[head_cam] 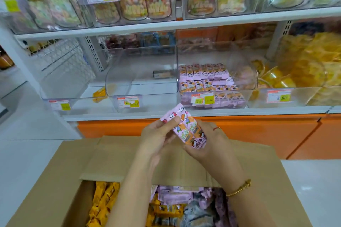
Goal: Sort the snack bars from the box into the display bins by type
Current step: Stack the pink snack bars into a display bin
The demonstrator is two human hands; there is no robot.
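Both hands hold a small stack of pink snack bars above the open cardboard box. My left hand pinches the stack's upper left end. My right hand cups it from the right and below. Inside the box lie yellow bars on the left and pink and purple bars on the right. On the shelf, a clear bin holds rows of matching pink bars. The clear bin left of it holds one dark bar. A yellow bar lies in the far-left bin.
A bin of yellow-wrapped snacks stands at the right of the shelf. Bagged sweets fill the upper shelf. The shelf base is an orange panel. White floor tiles lie to the left and right of the box.
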